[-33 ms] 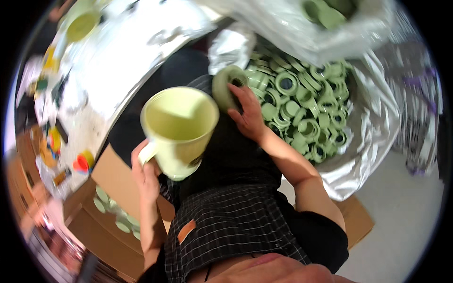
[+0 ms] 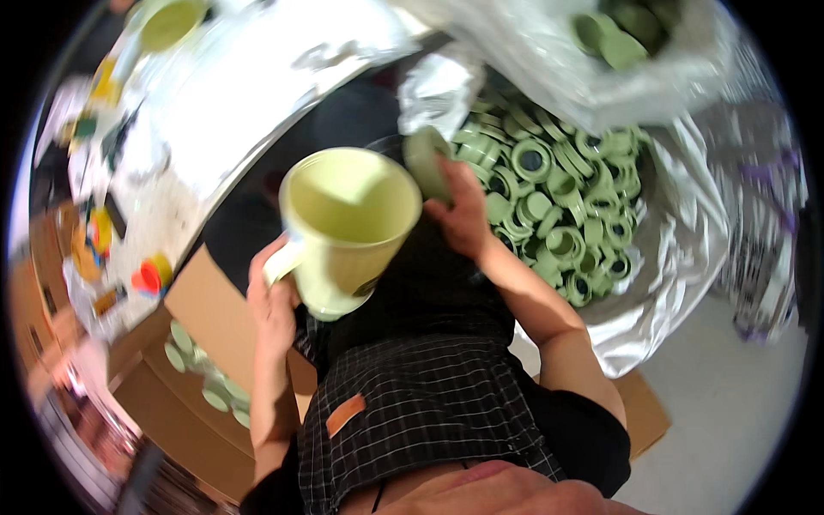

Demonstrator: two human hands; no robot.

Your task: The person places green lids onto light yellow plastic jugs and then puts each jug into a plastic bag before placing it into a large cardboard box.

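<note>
My left hand is closed on the handle of a pale green plastic jug, its wide mouth tilted up toward me. Between the fingers of my right hand is a darker green round lid, held just past the jug's right rim. The lid is turned partly edge-on, and its far side is hidden. Beside my right hand, a heap of green lids, several with dark rings or centres, fills a white plastic sack.
A clear plastic bag with green cups or lids hangs at the upper right. At left runs a white worktable with another green jug on its far part. A cardboard box holding pale green pieces stands at lower left.
The lid has turned more edge-on in my right hand, with its open face now out of sight. In the picture, the jug has shifted slightly right and up.
</note>
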